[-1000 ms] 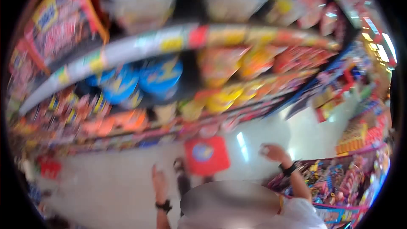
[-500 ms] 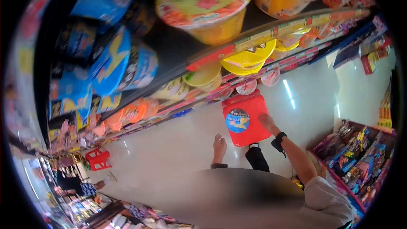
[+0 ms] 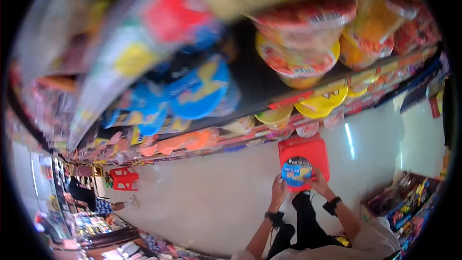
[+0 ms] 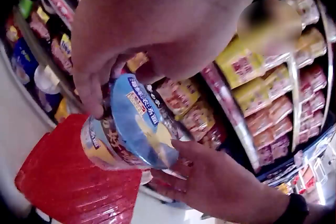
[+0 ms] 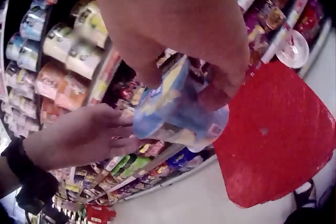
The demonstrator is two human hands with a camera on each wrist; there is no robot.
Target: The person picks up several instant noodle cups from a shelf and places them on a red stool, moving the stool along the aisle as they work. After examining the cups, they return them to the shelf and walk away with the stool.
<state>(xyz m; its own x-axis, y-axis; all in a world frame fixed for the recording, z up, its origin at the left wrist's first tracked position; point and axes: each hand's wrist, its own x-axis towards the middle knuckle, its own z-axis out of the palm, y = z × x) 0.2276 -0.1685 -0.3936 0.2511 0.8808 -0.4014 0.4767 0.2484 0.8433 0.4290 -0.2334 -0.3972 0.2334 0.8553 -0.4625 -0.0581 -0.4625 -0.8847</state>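
Note:
Both hands hold a blue instant noodle tub (image 3: 296,171) between them, over the red plastic stool (image 3: 317,150). My left hand (image 3: 277,193) grips the tub's left side, and my right hand (image 3: 321,186) takes the other side. In the left wrist view, the curled left fingers are at the edge of the blue lid (image 4: 137,109), while the right hand (image 4: 215,179) is at the opposite rim. The right wrist view shows the tub (image 5: 181,113) tilted, with right fingers around its side.
Shelves packed with noodle tubs (image 3: 308,43) run along the front, their upper edge (image 3: 115,53) close to my head. A bin of packets (image 3: 404,200) stands at right. Another red stool (image 3: 124,179) and a person (image 3: 91,200) are at far left.
Earlier the tub lay on the red stool with my hands apart. Both hands have come together on it and raised it toward me. The head view has shifted.

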